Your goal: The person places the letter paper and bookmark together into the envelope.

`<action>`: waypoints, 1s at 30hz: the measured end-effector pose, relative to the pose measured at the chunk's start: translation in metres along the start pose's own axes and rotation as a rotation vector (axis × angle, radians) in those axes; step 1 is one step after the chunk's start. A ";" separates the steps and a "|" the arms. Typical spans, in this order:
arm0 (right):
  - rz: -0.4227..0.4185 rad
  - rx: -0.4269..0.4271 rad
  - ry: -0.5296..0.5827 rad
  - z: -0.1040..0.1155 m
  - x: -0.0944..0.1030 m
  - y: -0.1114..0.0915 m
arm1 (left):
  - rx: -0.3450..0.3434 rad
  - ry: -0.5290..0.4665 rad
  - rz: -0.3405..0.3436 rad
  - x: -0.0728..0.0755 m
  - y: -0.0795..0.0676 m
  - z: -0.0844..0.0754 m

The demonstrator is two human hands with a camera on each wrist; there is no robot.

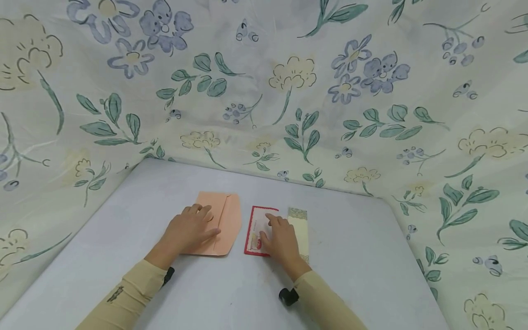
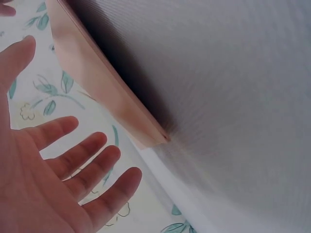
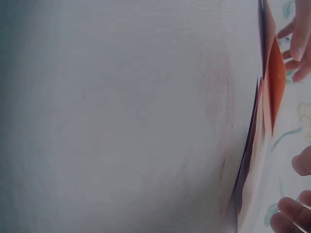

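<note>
A peach envelope [image 1: 232, 224] with a pointed flap lies on the white table, and my left hand [image 1: 186, 233] is over its left part. In the left wrist view that hand [image 2: 58, 179] has spread fingers and a bare palm, with the envelope [image 2: 97, 73] beyond the fingertips. To the right lies a white card with a red border [image 1: 257, 222] and a small picture near its bottom. My right hand [image 1: 283, 240] is over the card's right side, its fingers loosely bent and holding nothing. That hand covers part of a cream paper strip [image 1: 303, 231] with patterned ends.
A white tabletop [image 1: 350, 256] spreads around the papers. Flower-printed cloth [image 1: 247, 91] rises behind the table and at both sides. Each wrist carries a small black camera [image 1: 288, 297].
</note>
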State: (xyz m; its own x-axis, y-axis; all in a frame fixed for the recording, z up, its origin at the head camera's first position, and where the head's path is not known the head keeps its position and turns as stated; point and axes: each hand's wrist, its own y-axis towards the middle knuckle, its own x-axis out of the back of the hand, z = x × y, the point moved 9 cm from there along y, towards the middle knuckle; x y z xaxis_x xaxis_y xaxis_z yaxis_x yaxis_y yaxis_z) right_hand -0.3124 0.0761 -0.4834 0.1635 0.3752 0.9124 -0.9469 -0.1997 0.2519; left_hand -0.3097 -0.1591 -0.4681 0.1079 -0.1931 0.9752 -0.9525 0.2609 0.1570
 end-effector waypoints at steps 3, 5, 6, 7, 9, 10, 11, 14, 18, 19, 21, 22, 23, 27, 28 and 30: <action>0.004 -0.001 0.000 0.002 0.000 0.000 | 0.005 -0.009 0.005 0.000 0.000 0.000; 0.008 -0.002 0.007 0.003 0.000 0.000 | 0.011 -0.016 0.012 -0.001 0.000 0.000; 0.009 -0.002 0.013 0.004 0.000 0.000 | 0.013 -0.019 0.016 -0.002 0.001 0.000; 0.011 -0.004 0.016 0.005 0.000 0.000 | 0.013 -0.022 0.020 -0.003 0.001 0.000; 0.015 -0.008 0.023 0.006 0.000 0.000 | 0.014 -0.028 0.028 -0.004 0.002 -0.001; 0.017 -0.010 0.025 0.006 0.000 0.000 | 0.014 -0.030 0.032 -0.005 0.002 -0.001; 0.017 -0.010 0.025 0.006 0.000 0.000 | 0.015 -0.033 0.036 -0.006 0.003 -0.001; 0.010 -0.006 0.023 0.007 0.000 0.000 | 0.018 -0.047 0.058 -0.010 0.003 -0.002; 0.003 0.002 0.020 0.009 0.000 0.000 | 0.025 -0.079 0.109 -0.014 0.002 -0.003; 0.004 0.006 0.019 0.009 -0.001 0.000 | 0.027 -0.083 0.121 -0.015 0.002 -0.003; 0.006 0.015 0.023 0.011 -0.001 0.000 | 0.032 -0.088 0.140 -0.017 0.001 -0.004; 0.006 0.021 0.025 0.011 -0.002 0.000 | 0.034 -0.087 0.145 -0.018 0.001 -0.004; 0.008 0.026 0.025 0.012 -0.002 0.000 | 0.038 -0.083 0.150 -0.018 0.001 -0.004; 0.007 0.035 0.028 0.014 -0.004 0.001 | 0.059 -0.086 0.167 -0.020 0.000 -0.002; 0.008 0.036 0.028 0.015 -0.004 0.001 | 0.065 -0.090 0.171 -0.020 0.000 -0.002; 0.009 0.037 0.033 0.016 -0.005 0.001 | 0.077 -0.098 0.182 -0.020 0.000 -0.002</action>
State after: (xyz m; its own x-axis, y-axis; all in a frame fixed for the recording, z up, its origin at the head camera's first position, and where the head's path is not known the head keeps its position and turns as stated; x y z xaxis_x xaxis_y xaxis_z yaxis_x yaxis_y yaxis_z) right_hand -0.3101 0.0595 -0.4822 0.1449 0.4029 0.9037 -0.9374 -0.2365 0.2558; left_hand -0.3111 -0.1533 -0.4878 -0.0921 -0.2414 0.9660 -0.9731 0.2277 -0.0359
